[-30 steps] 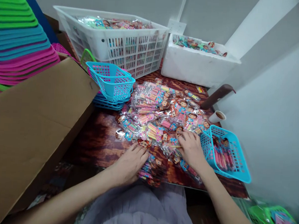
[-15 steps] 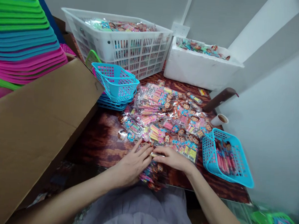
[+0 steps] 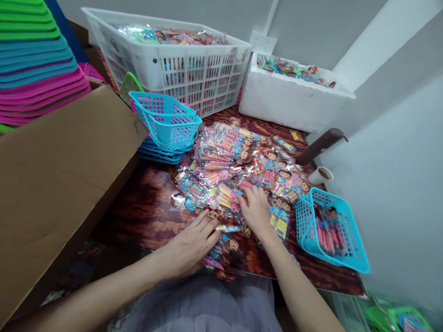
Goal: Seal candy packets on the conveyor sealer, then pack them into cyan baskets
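Observation:
Clear plastic packets with cartoon-figure tops and pink, yellow or blue contents lie in a loose pile (image 3: pixel 222 151). My left hand (image 3: pixel 191 243) rests near the table's front edge with its fingers stretched out. Its fingertips touch a packet with a cartoon head (image 3: pixel 214 213), beside a small stack of packets (image 3: pixel 224 250). Over the near part of the pile, my right hand (image 3: pixel 257 211) reaches forward, thumb and fingers apart. Its fingertips are at a pink packet (image 3: pixel 245 184); no packet is lifted in it.
A blue basket (image 3: pixel 351 232) holding pink packets stands at the right, near a paper cup (image 3: pixel 320 175) and a brown cylinder (image 3: pixel 321 145). Behind are a white crate (image 3: pixel 196 80) and a foam box (image 3: pixel 292 100). Nested blue baskets (image 3: pixel 171 133) and a cardboard box (image 3: pixel 69 168) stand left.
My right hand has left my left hand's side and moved forward to the pile. My left hand has stayed almost in place. The view has shifted slightly.

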{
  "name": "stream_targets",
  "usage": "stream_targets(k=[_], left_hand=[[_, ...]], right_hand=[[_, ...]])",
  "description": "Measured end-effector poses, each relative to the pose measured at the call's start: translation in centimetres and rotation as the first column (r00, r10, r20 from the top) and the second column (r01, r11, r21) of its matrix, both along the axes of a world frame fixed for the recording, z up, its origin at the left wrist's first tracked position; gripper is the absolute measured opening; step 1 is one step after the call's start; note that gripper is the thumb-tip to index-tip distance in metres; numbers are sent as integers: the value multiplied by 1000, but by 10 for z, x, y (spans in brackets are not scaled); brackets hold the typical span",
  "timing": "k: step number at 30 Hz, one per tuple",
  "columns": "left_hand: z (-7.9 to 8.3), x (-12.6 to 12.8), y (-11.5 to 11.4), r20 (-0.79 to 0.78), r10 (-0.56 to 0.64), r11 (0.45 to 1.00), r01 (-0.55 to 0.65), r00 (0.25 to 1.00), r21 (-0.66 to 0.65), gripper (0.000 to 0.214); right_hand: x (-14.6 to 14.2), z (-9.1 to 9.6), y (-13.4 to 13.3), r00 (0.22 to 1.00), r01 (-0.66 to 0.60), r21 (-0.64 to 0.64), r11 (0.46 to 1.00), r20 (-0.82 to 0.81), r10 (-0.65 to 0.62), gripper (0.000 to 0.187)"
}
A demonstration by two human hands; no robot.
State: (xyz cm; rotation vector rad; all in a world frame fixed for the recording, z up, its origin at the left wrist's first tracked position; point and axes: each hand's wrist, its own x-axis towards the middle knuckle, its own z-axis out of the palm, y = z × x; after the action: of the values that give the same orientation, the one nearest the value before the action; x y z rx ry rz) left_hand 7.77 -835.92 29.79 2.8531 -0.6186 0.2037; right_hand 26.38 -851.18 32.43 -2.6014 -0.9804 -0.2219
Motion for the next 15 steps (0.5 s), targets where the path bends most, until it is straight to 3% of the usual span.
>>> stream_targets(k=[3, 6, 9, 11, 15], left_hand=[[4, -1, -1, 7, 20, 1000, -20, 1000, -21, 77], [6, -1, -4, 17, 34, 999, -34, 999, -21, 84], [6, 0, -7, 8, 46, 999, -46, 999, 9, 85], [5, 1, -7, 18, 43, 998, -44, 999, 40, 79], [5, 1, -6, 32, 19, 998, -20, 999, 59, 65]], right_hand=[[11, -13, 8, 999, 48, -81, 996, 2, -48, 46], [12, -18, 4, 1000, 18, 8, 1000, 19, -18, 36], [2, -11, -5, 998, -35, 116, 993, 57, 29, 18], [-11, -4, -11, 994, -84, 79, 993, 78, 78, 7], [-37, 1, -16, 965, -200, -97, 975, 154, 213, 7]])
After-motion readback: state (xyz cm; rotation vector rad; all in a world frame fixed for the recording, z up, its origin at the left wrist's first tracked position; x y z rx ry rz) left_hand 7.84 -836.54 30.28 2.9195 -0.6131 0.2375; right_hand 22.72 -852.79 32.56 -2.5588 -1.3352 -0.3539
